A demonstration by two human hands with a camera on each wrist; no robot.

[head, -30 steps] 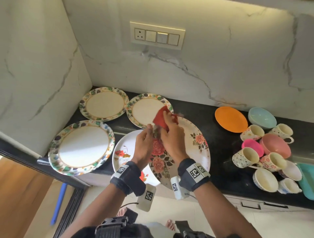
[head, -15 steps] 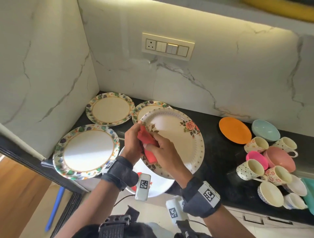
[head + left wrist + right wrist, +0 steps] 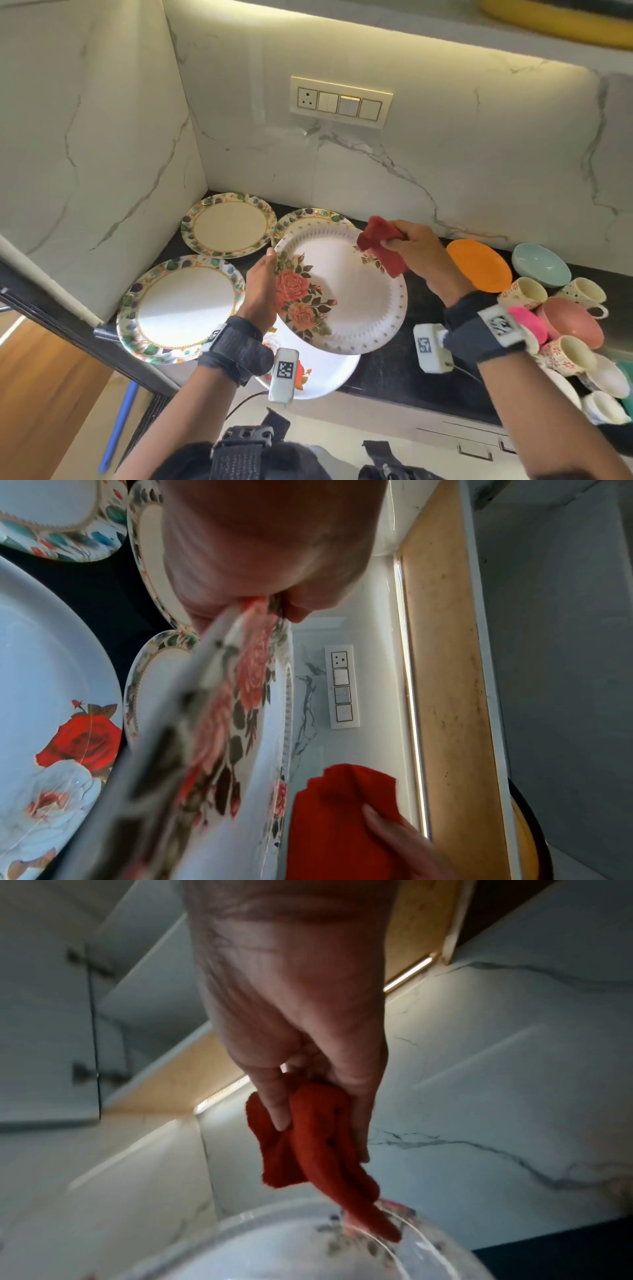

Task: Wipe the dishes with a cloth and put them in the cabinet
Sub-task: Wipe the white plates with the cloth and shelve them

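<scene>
Fingers [image 3: 359, 1123] of the right hand [image 3: 421, 260] curl round the red cloth [image 3: 382, 248], bunching it at the far rim of the rose plate [image 3: 342, 294], with a tail of cloth trailing onto the rim. Left hand [image 3: 260, 291] pinches the plate's near-left edge, thumb on the face and the other fingers behind, holding it tilted up off the tabletop [image 3: 394, 370] over another plate [image 3: 318, 377]. My judgement is that the wipe is near its end on this face. To do it well, flatten the cloth under the fingers rather than drag a loose tail, sweep round the ribbed rim in one arc, and keep the left pinch firm, since the plate hangs by one edge. Three leaf-rimmed plates [image 3: 185, 308] lie to the left, cups [image 3: 522, 293] and bowls [image 3: 539, 263] to the right; the cabinet sits overhead
</scene>
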